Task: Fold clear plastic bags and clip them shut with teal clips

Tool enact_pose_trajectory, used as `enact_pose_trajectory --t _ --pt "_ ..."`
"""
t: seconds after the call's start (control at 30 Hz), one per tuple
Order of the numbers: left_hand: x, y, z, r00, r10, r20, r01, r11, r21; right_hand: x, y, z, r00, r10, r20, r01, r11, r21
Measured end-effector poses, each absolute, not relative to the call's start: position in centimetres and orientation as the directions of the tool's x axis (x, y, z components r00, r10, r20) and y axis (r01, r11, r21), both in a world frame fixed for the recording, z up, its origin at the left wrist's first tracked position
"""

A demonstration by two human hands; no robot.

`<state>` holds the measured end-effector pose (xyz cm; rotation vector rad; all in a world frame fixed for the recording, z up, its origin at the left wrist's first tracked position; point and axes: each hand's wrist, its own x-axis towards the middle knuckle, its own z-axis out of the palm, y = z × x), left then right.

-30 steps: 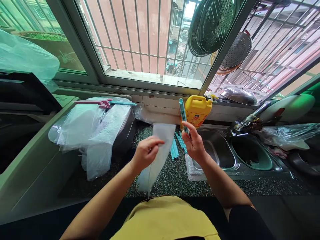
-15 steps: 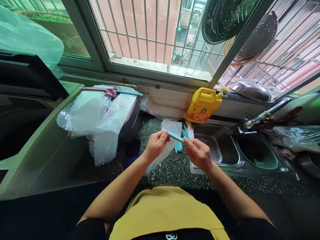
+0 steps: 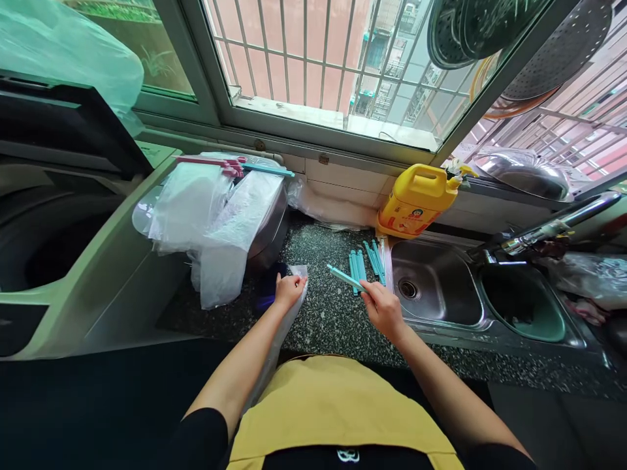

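My left hand (image 3: 289, 292) is closed on the upper part of a clear plastic bag (image 3: 292, 320), which hangs down beside the forearm over the counter's front edge. In my right hand (image 3: 383, 307) is one end of a teal bag sealing clip (image 3: 344, 277), a long thin stick pinched between thumb and fingers and pointing left. Just behind it, several more teal clips (image 3: 357, 266) lie side by side on the speckled counter (image 3: 323, 313), close to the sink. A dark blue item (image 3: 267, 294) lies behind my left hand, partly hidden.
To the left, plastic bags (image 3: 223, 261) drape over a dark container, with pink clips (image 3: 230, 166) and a teal clip on top. An open washing machine (image 3: 112, 241) stands beyond. A yellow jug (image 3: 416, 202) stands behind the steel sink (image 3: 441, 281); a green basin (image 3: 539, 326) sits farther right.
My hands have moved apart. The left moved left and now grips the bag, which has left the middle of the counter; the right alone holds the teal clip. The view shifted slightly.
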<state>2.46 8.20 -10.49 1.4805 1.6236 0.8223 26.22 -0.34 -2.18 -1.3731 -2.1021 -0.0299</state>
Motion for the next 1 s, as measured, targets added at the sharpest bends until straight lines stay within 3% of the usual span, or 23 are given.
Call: enact_pose_trajectory --t 0.43,1.0 --pt "6.4 4.2 -4.5 0.115 0.991 -0.075 -0.011 0.076 0.997 25.4 -0.4 -1.3 -0.397 0.781 0.481 0.761 0.574 -0.303" --pt "6.8 3.7 -2.9 0.072 0.992 -0.102 -0.066 0.107 0.992 24.5 -1.1 -2.2 -0.217 0.801 0.558 0.651 0.545 -0.529"
